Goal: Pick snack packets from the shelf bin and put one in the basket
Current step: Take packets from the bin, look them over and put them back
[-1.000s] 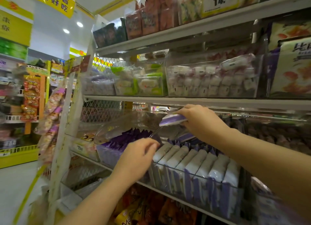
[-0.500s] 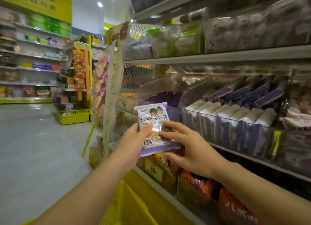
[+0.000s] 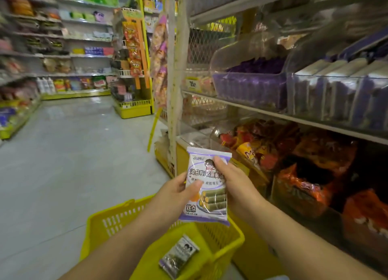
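Risk: the glossy snack packet (image 3: 206,185) may slip if one hand lets go before the other has a firm hold.
Risk: released from this height, it could strike the basket (image 3: 117,219) rim and bounce onto the floor (image 3: 73,154); the rolls inside look brittle and may crack.
Packet look: white and purple wrapper, crimped top seam, dark printed characters, and a clear window showing green rolls with yellow centres.
Packet place: held upright, front to the camera, above the far side of the basket.
Left hand (image 3: 176,192): grips the packet's left edge, thumb on the front.
Right hand (image 3: 235,183): grips the right edge, thumb near the top.
Basket floor: another packet (image 3: 178,256) lies flat near the right wall.
Shelf bin (image 3: 336,97): well above, stocked.
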{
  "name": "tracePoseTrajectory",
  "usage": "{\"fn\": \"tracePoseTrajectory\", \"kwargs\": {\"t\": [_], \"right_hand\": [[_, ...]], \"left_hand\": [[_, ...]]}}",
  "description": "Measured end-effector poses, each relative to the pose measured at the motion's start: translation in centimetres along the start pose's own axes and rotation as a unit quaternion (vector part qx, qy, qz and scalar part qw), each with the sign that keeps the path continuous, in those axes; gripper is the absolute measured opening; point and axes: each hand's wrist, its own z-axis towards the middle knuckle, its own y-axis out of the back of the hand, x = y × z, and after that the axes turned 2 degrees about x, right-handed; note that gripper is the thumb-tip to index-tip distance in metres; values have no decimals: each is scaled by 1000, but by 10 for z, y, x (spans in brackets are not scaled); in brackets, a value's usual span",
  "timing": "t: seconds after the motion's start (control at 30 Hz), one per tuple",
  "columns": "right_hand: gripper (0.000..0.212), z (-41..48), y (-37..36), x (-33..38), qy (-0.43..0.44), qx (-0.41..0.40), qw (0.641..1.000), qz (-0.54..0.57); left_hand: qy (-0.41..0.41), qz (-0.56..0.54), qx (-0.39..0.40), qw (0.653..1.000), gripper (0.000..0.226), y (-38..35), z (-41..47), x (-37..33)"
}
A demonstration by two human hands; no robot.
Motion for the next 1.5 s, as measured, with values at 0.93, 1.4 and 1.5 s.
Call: {"fn": "tracePoseTrajectory", "kwargs": {"t": [0.93, 1.4, 1.5], "right_hand": [[51, 22, 23, -22, -16, 153, 988, 12], [20, 10, 30, -17, -120, 208, 968, -69], [32, 12, 26, -18, -93, 165, 980, -64]], "left_hand": [[10, -77, -135, 988, 33, 11, 15, -8], [108, -100, -41, 988, 39, 27, 7, -26], [154, -7, 39, 987, 51, 23, 2, -22]]}}
